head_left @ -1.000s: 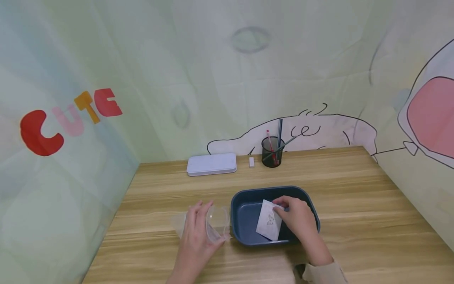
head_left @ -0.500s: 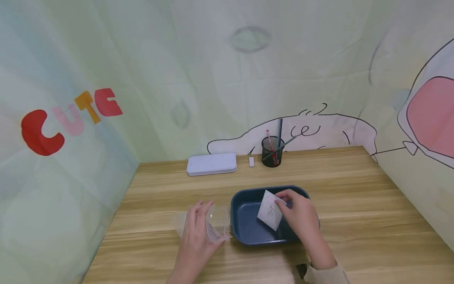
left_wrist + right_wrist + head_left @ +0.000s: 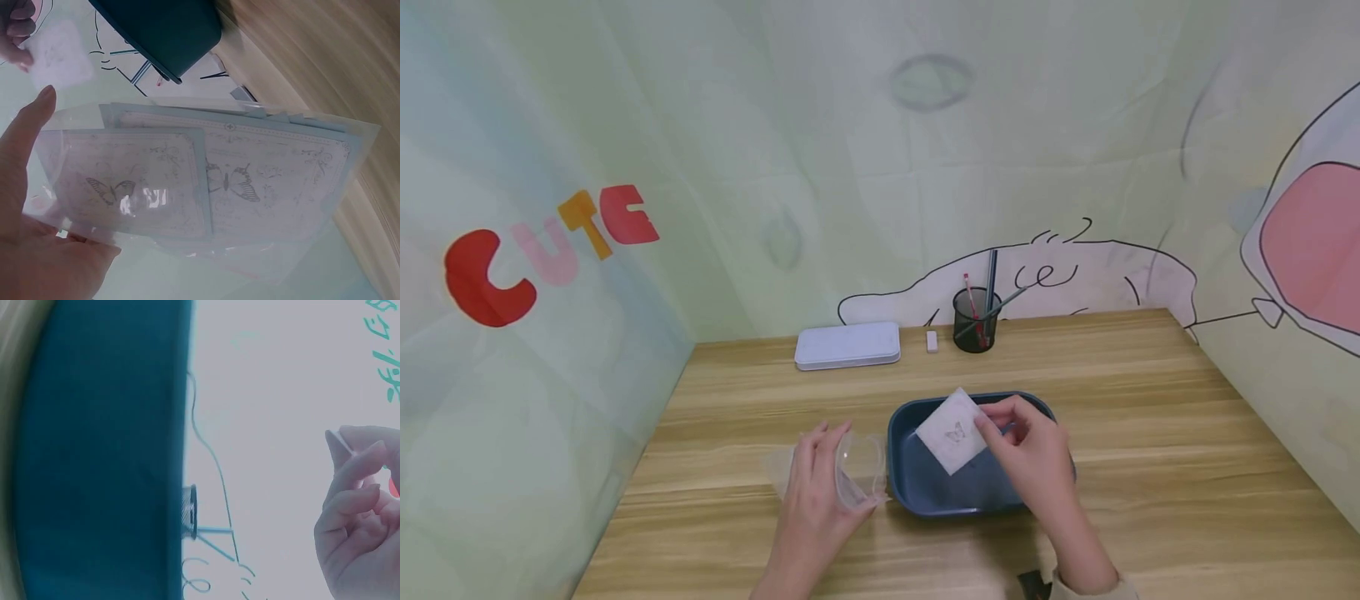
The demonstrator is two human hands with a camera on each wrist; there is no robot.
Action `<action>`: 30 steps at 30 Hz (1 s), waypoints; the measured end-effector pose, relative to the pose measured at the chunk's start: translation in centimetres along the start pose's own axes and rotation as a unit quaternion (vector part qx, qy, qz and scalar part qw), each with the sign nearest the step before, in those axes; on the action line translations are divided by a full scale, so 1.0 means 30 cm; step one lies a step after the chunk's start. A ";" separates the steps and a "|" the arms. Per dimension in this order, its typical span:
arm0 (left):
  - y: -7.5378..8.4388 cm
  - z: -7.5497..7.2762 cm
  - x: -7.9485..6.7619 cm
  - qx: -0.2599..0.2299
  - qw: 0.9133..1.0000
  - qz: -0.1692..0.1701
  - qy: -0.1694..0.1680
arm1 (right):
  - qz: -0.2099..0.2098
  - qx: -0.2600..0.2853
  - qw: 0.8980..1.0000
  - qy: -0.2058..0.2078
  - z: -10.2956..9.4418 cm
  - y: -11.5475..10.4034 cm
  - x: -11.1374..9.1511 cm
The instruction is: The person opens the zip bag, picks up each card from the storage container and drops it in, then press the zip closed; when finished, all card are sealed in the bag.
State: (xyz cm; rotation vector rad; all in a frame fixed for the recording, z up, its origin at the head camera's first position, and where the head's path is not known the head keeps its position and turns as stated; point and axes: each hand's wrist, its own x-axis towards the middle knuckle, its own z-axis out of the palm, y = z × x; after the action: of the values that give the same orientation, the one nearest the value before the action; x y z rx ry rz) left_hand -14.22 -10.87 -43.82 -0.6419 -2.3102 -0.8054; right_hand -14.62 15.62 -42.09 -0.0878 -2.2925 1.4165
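Note:
My left hand [image 3: 816,504] grips a clear plastic cup [image 3: 861,462] that lies tilted on the table, left of a dark blue basin [image 3: 917,492]. The left wrist view shows flat packets [image 3: 119,178] with butterfly prints and grey-blue edges inside the clear plastic, my thumb and fingers around its end. Over the basin, my right hand [image 3: 1033,454] pinches a small white square packet [image 3: 953,433] with a butterfly print between thumb and index finger. In the right wrist view, only the packet's thin edge [image 3: 342,442] shows at the fingertips.
Along the back of the wooden table [image 3: 737,392] stand a white flat case [image 3: 847,346], a small white eraser [image 3: 932,342] and a black mesh cup [image 3: 975,325] with pens and pencils. A printed curtain [image 3: 775,167] hangs around the table. A dark object [image 3: 1033,583] is near the right cuff.
The right hand has lifted the white packet from low in the basin, up and leftward, and turned it to a diamond angle. The left hand and clear cup have stayed in place.

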 end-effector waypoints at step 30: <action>0.008 0.005 0.001 0.001 1.000 0.006 0.005 | 0.036 0.261 0.964 0.033 0.068 -0.127 -0.119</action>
State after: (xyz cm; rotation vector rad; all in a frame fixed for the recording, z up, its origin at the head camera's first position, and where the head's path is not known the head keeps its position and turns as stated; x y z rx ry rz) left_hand -14.16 -10.60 -43.82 -0.6488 -2.2968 -0.7990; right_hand -11.57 11.11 -40.77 -0.0538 -1.8078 1.9746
